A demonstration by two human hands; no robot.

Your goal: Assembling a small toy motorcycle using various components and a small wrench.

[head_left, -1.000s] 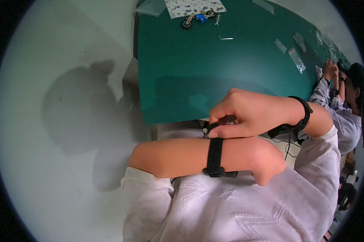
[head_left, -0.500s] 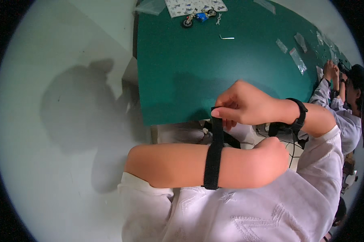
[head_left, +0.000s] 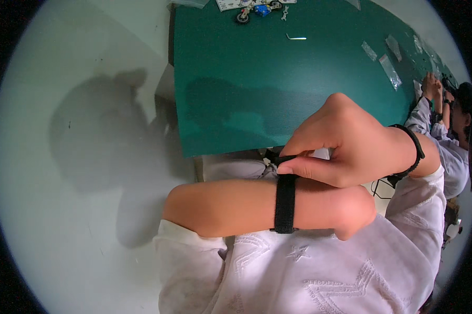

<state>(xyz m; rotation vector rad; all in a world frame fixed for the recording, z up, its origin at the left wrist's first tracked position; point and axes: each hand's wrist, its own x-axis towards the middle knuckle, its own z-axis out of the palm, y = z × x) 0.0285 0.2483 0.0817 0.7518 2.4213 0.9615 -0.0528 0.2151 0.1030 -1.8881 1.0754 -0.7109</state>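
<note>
Across the front of my body lies my left forearm, with a black strap (head_left: 284, 206) wrapped round it. My left hand (head_left: 353, 209) is curled into a fist; its fingertips are turned out of sight, and I see nothing in it. My right hand (head_left: 340, 144) pinches the strap's end between thumb and fingers, at the far side of the forearm. Another black band (head_left: 416, 152) circles my right wrist.
A green table (head_left: 236, 110) stands in front of me. On it are a small model motorcycle (head_left: 261, 9), a small wrench (head_left: 284, 13), a hex key (head_left: 297, 37) and several clear plastic bags (head_left: 390, 72). A co-worker (head_left: 448, 120) sits at the right; a pale wall (head_left: 89, 209) is at the left.
My right hand has come down toward the forearm, and the strap's end, raised before, is now pulled over the far side. My left fist has turned slightly. The view has shifted a little.
</note>
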